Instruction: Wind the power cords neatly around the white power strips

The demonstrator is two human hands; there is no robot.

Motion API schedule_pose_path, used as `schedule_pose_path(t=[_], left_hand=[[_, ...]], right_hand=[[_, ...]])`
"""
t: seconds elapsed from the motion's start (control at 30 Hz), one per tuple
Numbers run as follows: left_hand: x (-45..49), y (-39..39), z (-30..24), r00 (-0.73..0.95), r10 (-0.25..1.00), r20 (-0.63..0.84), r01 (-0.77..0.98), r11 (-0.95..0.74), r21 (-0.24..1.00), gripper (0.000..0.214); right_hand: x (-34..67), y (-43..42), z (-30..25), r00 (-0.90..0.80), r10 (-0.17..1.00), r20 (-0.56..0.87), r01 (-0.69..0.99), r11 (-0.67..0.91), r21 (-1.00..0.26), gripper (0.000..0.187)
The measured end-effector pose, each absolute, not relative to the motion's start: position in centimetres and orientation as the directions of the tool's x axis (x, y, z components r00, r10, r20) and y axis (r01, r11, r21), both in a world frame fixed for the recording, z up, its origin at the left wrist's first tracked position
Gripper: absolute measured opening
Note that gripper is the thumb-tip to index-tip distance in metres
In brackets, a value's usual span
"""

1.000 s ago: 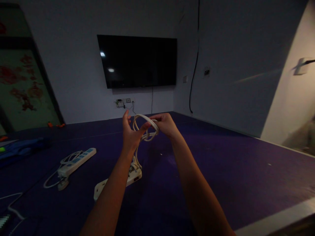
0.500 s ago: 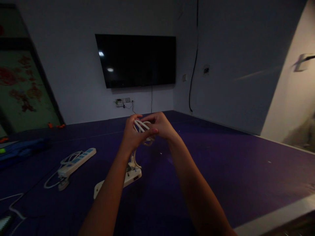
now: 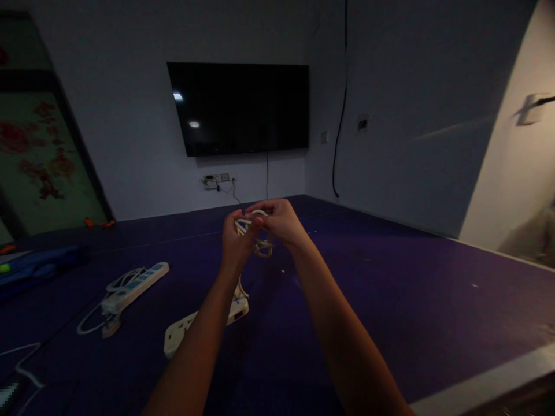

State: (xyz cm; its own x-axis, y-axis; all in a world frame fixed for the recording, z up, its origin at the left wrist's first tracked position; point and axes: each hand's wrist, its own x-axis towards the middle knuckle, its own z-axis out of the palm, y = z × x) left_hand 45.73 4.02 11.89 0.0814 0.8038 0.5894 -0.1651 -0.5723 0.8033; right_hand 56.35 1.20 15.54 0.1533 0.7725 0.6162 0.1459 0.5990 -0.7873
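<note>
Looped white cable (image 3: 263, 249) is bunched between my two hands, above the purple surface. My left hand (image 3: 236, 240) is closed on the loops from the left, its thumb reaching across them. From the right, my right hand (image 3: 277, 221) pinches the same cable near its upper loop. Part of the bundle is hidden behind the fingers. Below, the cable runs down to a white power strip (image 3: 176, 335) lying on the surface, partly covered by my left forearm.
A second power strip (image 3: 150, 277) with blue sockets and a coiled cord lies at left. Blue cloth (image 3: 47, 263) is at the far left, above a thin white cable (image 3: 26, 370). A television (image 3: 243, 110) hangs on the wall; a black cable (image 3: 340, 138) dangles right of it.
My left hand has turned slightly and its thumb has shifted up and left over the loops. More of the white power strip shows beside my left forearm.
</note>
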Motion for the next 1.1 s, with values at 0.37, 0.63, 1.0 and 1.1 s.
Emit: schedule_pose_path(t=[0.37,0.63,1.0,1.1], left_hand=[[44.8,4.2,12.4,0.346,0.799,0.492,-0.131,-0.478,0.869,0.051],[47.3,4.7,9.3,0.494,0.787,0.370,0.221,-0.525,0.822,0.059],[46.8,6.6,7.6,0.538,0.718,0.441,0.289,-0.649,0.704,0.041],[46.8,7.2,7.1,0.555,0.715,0.425,0.293,-0.646,0.705,0.042]], right_hand=[[56.7,0.4,15.9,0.138,0.749,0.648,0.090,0.642,-0.761,0.028],[58.8,-1.0,16.9,0.417,0.492,0.764,0.224,0.759,-0.611,0.025],[59.0,-1.2,16.9,0.526,0.309,0.792,0.399,0.732,-0.551,0.025],[59.0,-1.4,17.0,0.525,0.284,0.802,0.429,0.726,-0.538,0.026]])
